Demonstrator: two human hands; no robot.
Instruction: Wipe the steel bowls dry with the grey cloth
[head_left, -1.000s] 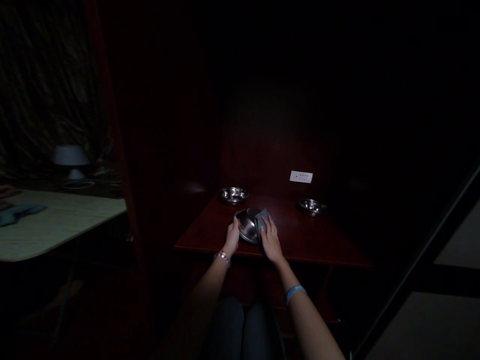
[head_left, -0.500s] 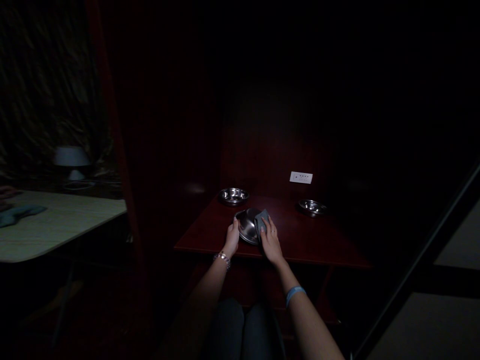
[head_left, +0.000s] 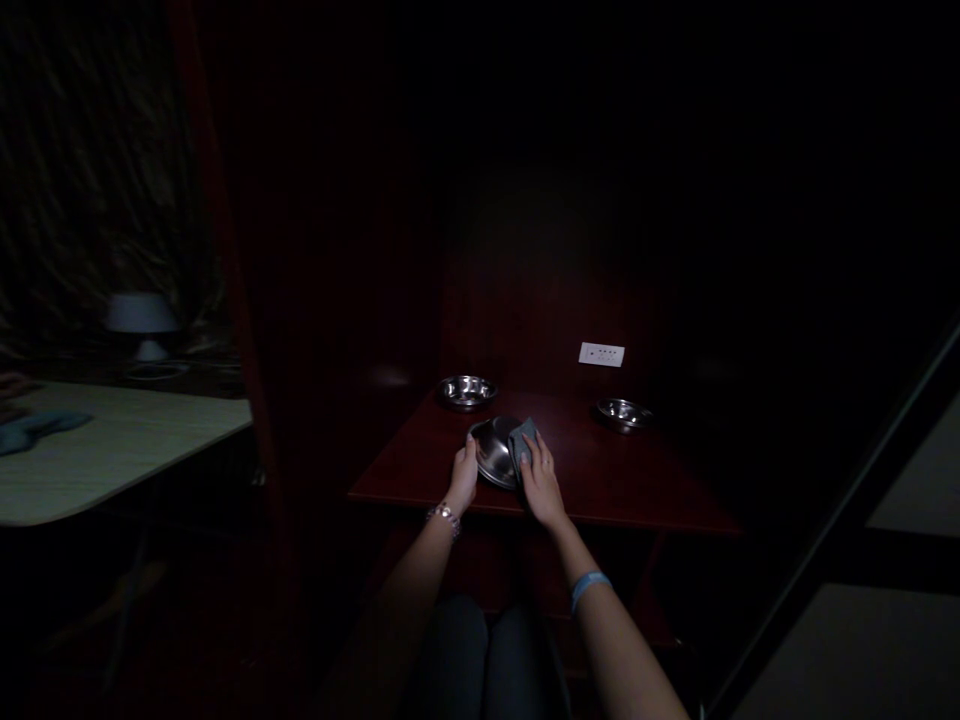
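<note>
A shiny metal bowl (head_left: 495, 452) is held tilted over the dark red desk, its rounded outer side towards me. My left hand (head_left: 464, 474) grips its left rim, thumb on the near side and the other fingers mostly hidden. Against the bowl's right side my right hand (head_left: 541, 480) presses a folded grey cloth (head_left: 523, 438), fingers laid over it. Behind, to the left, stands a second metal bowl (head_left: 467, 393), upright. A third metal bowl (head_left: 624, 414) is upright at the right.
The dark red desk (head_left: 600, 485) has panels on its left and back. A white power socket (head_left: 601, 354) is on the back panel. At the far left are a pale table (head_left: 150, 430) with a bluish cloth (head_left: 41, 430), part of another person's hand (head_left: 13, 385) and a lamp (head_left: 142, 315).
Almost nothing differs. Both hands, the held bowl and the cloth keep the same places, with only a very slight shift of the view.
</note>
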